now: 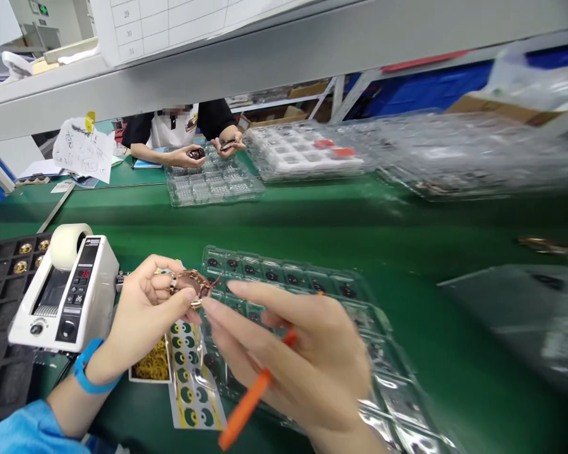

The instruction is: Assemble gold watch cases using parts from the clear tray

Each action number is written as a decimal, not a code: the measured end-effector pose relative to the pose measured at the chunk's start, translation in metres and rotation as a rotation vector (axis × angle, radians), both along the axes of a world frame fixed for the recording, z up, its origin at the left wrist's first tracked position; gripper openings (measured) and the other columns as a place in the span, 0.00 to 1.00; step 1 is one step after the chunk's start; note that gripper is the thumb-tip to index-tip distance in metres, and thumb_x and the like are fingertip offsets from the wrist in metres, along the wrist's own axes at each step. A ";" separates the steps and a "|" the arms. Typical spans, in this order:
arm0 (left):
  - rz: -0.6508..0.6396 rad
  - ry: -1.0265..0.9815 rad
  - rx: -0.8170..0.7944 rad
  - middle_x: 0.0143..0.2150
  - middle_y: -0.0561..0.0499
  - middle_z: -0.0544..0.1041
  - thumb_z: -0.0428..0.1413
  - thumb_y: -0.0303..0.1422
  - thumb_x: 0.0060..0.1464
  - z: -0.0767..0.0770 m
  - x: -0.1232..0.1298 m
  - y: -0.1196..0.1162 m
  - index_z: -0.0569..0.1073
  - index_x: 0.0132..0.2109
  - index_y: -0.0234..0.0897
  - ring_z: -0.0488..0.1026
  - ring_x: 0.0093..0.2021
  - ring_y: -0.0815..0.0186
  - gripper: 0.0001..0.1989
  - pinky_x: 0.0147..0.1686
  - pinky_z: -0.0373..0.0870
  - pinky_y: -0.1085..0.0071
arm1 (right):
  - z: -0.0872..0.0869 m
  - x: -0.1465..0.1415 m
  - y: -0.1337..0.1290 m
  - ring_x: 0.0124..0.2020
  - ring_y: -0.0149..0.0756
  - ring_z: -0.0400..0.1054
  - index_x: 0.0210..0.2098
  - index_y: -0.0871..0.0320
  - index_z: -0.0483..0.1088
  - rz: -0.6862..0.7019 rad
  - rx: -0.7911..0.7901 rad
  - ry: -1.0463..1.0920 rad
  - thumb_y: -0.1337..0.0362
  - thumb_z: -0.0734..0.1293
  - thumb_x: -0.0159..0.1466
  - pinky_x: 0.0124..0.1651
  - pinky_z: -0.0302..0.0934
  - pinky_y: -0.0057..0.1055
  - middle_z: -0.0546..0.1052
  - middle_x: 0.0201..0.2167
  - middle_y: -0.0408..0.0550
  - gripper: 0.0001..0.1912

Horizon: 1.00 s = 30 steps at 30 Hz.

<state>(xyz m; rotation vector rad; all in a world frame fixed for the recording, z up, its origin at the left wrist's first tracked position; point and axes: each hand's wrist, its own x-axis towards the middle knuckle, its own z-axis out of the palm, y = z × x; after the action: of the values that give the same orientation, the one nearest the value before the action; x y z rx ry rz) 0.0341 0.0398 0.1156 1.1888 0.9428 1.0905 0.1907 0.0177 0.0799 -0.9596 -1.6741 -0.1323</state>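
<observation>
My left hand [144,309], a blue band on its wrist, pinches a round rose-gold watch case [190,285] between thumb and fingers. Thin red wires [212,281] stick out from the case's right side. An orange stick-like tool [247,408] lies across my right hand [307,353], tucked under the curled fingers; its exact kind is unclear. The thumb and forefinger tips of that hand come close to the case and wires; blur hides whether they touch. Beneath both hands is a clear plastic tray [383,328] with small dark parts in its pockets.
A white tape dispenser [71,296] stands at left beside a black compartment tray [2,328]. A sticker sheet [194,378] and a box of yellow bits [154,364] lie near my left hand. Across the bench, a co-worker's hands [189,156] hold dark parts. Stacked trays [303,151] sit behind.
</observation>
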 end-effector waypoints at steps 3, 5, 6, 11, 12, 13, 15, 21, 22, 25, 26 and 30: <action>-0.029 -0.026 0.048 0.26 0.53 0.80 0.60 0.30 0.53 0.001 0.002 -0.006 0.71 0.43 0.35 0.77 0.23 0.70 0.10 0.27 0.78 0.75 | 0.007 -0.008 0.013 0.27 0.35 0.72 0.39 0.52 0.73 -0.050 0.187 -0.100 0.73 0.68 0.62 0.28 0.66 0.31 0.80 0.36 0.49 0.10; 0.000 0.015 0.087 0.27 0.52 0.82 0.58 0.31 0.55 0.000 0.004 -0.009 0.73 0.44 0.33 0.79 0.24 0.68 0.10 0.28 0.80 0.74 | 0.010 -0.010 0.018 0.30 0.36 0.75 0.39 0.54 0.70 0.000 0.171 -0.104 0.76 0.68 0.61 0.29 0.68 0.30 0.80 0.33 0.49 0.11; 0.026 0.044 0.112 0.27 0.52 0.82 0.58 0.30 0.56 0.000 0.005 -0.010 0.73 0.45 0.33 0.79 0.25 0.68 0.10 0.29 0.81 0.73 | 0.011 -0.010 0.019 0.31 0.36 0.75 0.39 0.54 0.70 0.024 0.157 -0.100 0.76 0.67 0.62 0.30 0.69 0.30 0.80 0.32 0.48 0.11; 0.144 0.232 0.318 0.29 0.52 0.83 0.56 0.26 0.55 -0.002 0.006 -0.012 0.77 0.45 0.33 0.80 0.25 0.68 0.11 0.30 0.82 0.74 | 0.008 -0.006 0.019 0.29 0.36 0.76 0.40 0.54 0.69 -0.003 0.188 -0.153 0.76 0.67 0.62 0.30 0.69 0.29 0.81 0.32 0.48 0.11; 0.161 0.267 0.360 0.29 0.52 0.84 0.55 0.25 0.54 -0.003 0.007 -0.012 0.78 0.45 0.33 0.80 0.26 0.68 0.11 0.31 0.82 0.74 | 0.008 -0.006 0.019 0.29 0.36 0.76 0.40 0.55 0.69 -0.008 0.200 -0.165 0.76 0.67 0.62 0.30 0.69 0.29 0.81 0.31 0.49 0.11; 0.176 0.297 0.396 0.30 0.52 0.84 0.55 0.25 0.54 -0.004 0.007 -0.012 0.78 0.44 0.33 0.81 0.26 0.68 0.12 0.31 0.82 0.75 | 0.008 -0.006 0.019 0.29 0.36 0.76 0.40 0.56 0.69 -0.013 0.210 -0.174 0.77 0.67 0.61 0.30 0.69 0.29 0.81 0.31 0.49 0.11; 0.200 0.336 0.458 0.30 0.52 0.84 0.55 0.24 0.54 -0.007 0.007 -0.012 0.79 0.45 0.33 0.81 0.27 0.68 0.12 0.32 0.82 0.76 | 0.008 -0.007 0.021 0.28 0.36 0.76 0.39 0.56 0.69 -0.021 0.219 -0.188 0.77 0.66 0.61 0.30 0.69 0.28 0.81 0.30 0.49 0.11; 0.227 0.374 0.502 0.30 0.52 0.84 0.55 0.23 0.55 -0.010 0.009 -0.011 0.78 0.44 0.33 0.81 0.28 0.68 0.12 0.31 0.81 0.77 | 0.006 -0.006 0.025 0.26 0.35 0.74 0.37 0.54 0.69 -0.022 0.234 -0.209 0.77 0.67 0.60 0.27 0.67 0.28 0.80 0.29 0.47 0.11; 0.230 0.378 0.500 0.29 0.52 0.84 0.55 0.23 0.55 -0.010 0.009 -0.011 0.78 0.44 0.33 0.81 0.27 0.68 0.11 0.31 0.80 0.77 | 0.005 -0.006 0.026 0.26 0.35 0.74 0.37 0.54 0.69 -0.022 0.241 -0.214 0.77 0.67 0.60 0.27 0.67 0.28 0.80 0.29 0.47 0.11; 0.246 0.424 0.552 0.28 0.53 0.83 0.54 0.23 0.55 -0.011 0.009 -0.011 0.78 0.44 0.33 0.80 0.26 0.69 0.11 0.29 0.80 0.78 | 0.003 -0.005 0.026 0.26 0.35 0.74 0.36 0.53 0.70 -0.038 0.258 -0.224 0.76 0.66 0.61 0.27 0.67 0.29 0.80 0.30 0.46 0.10; 0.255 0.452 0.592 0.30 0.52 0.83 0.54 0.23 0.56 -0.013 0.009 -0.011 0.78 0.45 0.34 0.80 0.26 0.69 0.12 0.29 0.80 0.78 | 0.003 -0.005 0.026 0.26 0.35 0.74 0.36 0.53 0.70 -0.046 0.261 -0.230 0.75 0.66 0.61 0.27 0.67 0.29 0.81 0.30 0.47 0.10; 0.299 0.570 0.750 0.40 0.50 0.84 0.54 0.22 0.57 -0.018 0.010 -0.013 0.77 0.48 0.36 0.82 0.34 0.67 0.14 0.37 0.81 0.75 | 0.004 -0.007 0.025 0.26 0.34 0.74 0.36 0.54 0.69 -0.089 0.263 -0.247 0.74 0.67 0.62 0.26 0.68 0.28 0.81 0.29 0.47 0.08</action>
<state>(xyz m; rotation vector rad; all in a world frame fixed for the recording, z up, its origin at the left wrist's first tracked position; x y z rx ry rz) 0.0440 0.0268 0.0972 2.0973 1.2116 1.4402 0.1835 0.0424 0.0839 -0.8433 -1.7844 -0.5364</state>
